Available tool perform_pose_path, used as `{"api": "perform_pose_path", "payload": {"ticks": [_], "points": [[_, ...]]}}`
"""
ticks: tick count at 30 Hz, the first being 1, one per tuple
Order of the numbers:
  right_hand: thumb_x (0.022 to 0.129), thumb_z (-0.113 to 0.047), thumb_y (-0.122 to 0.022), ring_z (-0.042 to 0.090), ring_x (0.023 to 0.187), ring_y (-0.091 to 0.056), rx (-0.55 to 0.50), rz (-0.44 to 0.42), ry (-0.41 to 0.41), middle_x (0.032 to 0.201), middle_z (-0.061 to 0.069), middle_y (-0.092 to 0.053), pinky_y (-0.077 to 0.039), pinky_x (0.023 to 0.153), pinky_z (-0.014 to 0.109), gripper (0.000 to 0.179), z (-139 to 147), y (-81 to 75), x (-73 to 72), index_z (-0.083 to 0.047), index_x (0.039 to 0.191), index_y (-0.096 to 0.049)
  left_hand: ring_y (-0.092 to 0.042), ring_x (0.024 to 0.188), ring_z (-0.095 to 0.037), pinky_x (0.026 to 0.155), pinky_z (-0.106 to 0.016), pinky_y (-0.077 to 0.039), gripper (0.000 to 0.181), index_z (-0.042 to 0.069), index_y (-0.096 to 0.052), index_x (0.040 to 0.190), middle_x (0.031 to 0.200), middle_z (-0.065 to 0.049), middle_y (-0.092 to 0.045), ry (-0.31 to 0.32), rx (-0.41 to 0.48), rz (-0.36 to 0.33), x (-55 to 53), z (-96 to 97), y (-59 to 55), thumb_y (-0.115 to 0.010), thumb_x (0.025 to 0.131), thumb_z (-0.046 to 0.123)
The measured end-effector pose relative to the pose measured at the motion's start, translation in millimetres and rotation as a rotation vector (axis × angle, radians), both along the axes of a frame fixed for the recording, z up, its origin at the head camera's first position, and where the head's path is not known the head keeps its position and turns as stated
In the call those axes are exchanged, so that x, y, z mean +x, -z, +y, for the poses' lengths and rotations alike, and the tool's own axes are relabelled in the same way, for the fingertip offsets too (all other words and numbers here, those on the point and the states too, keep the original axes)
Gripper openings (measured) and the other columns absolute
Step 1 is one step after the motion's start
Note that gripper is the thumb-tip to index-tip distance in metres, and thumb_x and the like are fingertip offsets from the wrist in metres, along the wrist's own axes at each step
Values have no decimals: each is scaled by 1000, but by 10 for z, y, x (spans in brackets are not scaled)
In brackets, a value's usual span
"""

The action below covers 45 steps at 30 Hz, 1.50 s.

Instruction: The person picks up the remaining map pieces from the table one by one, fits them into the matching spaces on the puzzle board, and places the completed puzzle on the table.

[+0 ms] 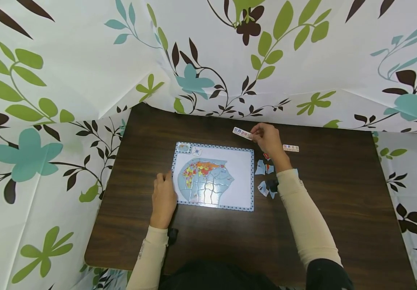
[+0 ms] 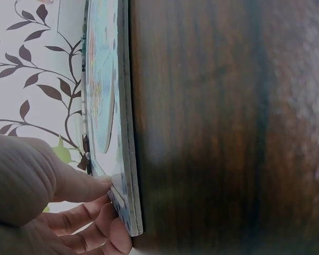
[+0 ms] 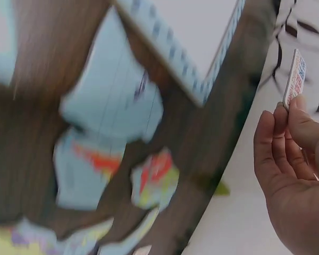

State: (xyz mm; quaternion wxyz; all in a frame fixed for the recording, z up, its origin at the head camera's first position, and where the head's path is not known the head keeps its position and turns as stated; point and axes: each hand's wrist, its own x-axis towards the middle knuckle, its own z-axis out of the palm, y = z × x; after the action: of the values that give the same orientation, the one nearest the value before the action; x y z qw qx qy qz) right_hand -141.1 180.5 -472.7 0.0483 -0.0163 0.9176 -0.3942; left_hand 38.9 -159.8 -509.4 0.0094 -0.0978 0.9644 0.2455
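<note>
A map puzzle board (image 1: 242,181) with a blue dotted border lies on the dark table, its map partly filled with joined pieces. My left hand (image 1: 164,197) holds the board's left edge; in the left wrist view the thumb rests on the border (image 2: 118,197) and the fingers curl against the side. Above the board's far right corner, my right hand (image 1: 267,139) pinches one end of a white rectangular label piece (image 1: 241,132) printed with coloured characters. From the right wrist, that label piece (image 3: 296,77) stands tilted between thumb and fingertips.
Several loose map pieces (image 1: 261,167) lie right of the board, partly hidden under my right forearm (image 1: 304,213). A second label strip (image 1: 290,148) lies farther right. Leaf-patterned cloth (image 1: 230,60) rises behind the brown table (image 1: 353,193).
</note>
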Motion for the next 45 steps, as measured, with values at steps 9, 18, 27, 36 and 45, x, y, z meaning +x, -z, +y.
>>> {"api": "perform_pose_path", "payload": {"ticks": [9,18,27,36,45], "points": [[92,-15,-72,21,84,-66,21,-40,-117,94,7,-71,-53,76,36,8,-542,107,132,-9,96,-71,-54,106,-44,72,-56,-56,44,-3,-56,135,120,-29,-51,0,-7,7,-11,12,-5,-62,91,-7],[92,-14,-71,19,86,-64,32,-75,-191,93,5,-69,-53,82,35,6,-786,250,259,-9,95,-71,-53,104,-43,75,-56,-55,43,-2,-57,135,118,-28,-52,0,-12,10,-1,21,-10,-61,92,-5],[93,-13,-71,21,84,-59,73,-82,-204,92,7,-66,-52,78,34,6,-824,308,316,-7,95,-70,-53,105,-43,71,-56,-55,47,-1,-55,136,118,-27,-51,3,2,9,-3,18,2,-62,90,-7],[93,-16,-72,21,86,-56,110,-57,-212,94,7,-61,-51,77,33,9,-821,338,344,-7,95,-72,-53,106,-43,73,-56,-55,49,-1,-55,136,118,-26,-51,-2,-6,4,-6,23,5,-63,89,-8],[94,-16,-70,23,92,-61,126,-15,-182,103,11,-65,-53,79,35,20,-640,228,253,-5,111,-73,-53,107,-43,73,-55,-55,50,-2,-55,137,119,-27,-50,1,-5,1,-2,21,13,-64,88,-9]]}}
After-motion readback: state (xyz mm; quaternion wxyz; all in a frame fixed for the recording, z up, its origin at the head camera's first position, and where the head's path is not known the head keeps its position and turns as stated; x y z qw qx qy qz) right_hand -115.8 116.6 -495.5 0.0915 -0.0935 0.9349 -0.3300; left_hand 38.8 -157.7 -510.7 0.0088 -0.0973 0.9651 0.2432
